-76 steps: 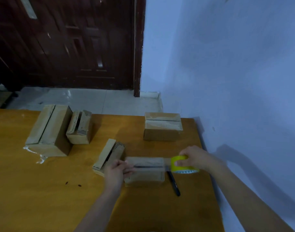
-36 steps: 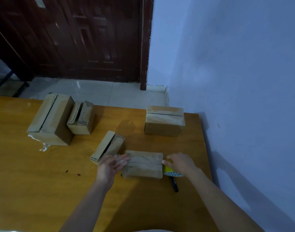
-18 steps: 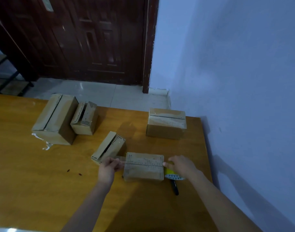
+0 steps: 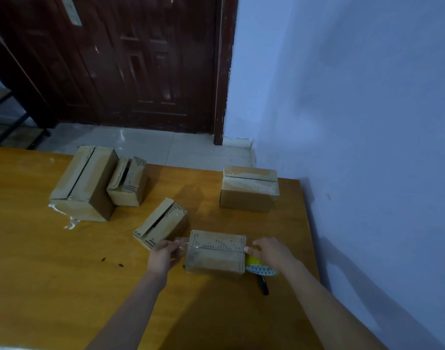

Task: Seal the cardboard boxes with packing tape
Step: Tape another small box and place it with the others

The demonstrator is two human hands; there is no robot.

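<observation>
A small cardboard box (image 4: 215,251) lies on the wooden table (image 4: 64,274) in front of me, its top seam running left to right. My left hand (image 4: 163,256) pinches the loose end of clear tape (image 4: 182,246) at the box's left edge. My right hand (image 4: 269,252) grips a yellow tape roll (image 4: 258,265) against the box's right end. The tape looks stretched over the seam between both hands.
Another box (image 4: 163,223) with an open slit lies just left, close to my left hand. One box (image 4: 249,189) sits at the back right; a large box (image 4: 83,183) and a small box (image 4: 128,181) at the back left. A black pen (image 4: 263,285) lies under the roll. The wall runs along the table's right edge.
My right hand brought the roll down to the box's right end. My left hand went from resting flat on the box's left edge to pinching the tape end there.
</observation>
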